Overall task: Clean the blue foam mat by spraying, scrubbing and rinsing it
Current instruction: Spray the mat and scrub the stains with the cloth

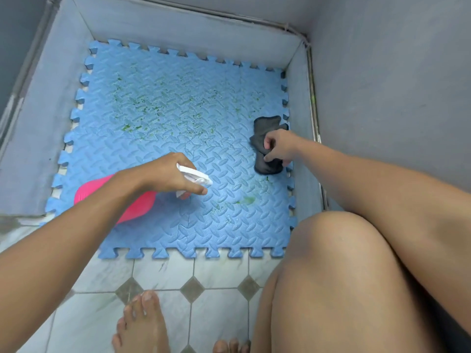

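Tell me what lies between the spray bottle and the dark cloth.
Nothing: the head view shows only bare blue foam mat between the spray bottle and the dark cloth.

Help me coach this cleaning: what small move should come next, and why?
Probably aim the spray bottle farther up the blue foam mat and squeeze: the left hand grips its trigger head, green stains speckle the mat's middle, and the right hand holds the dark cloth at the right edge.
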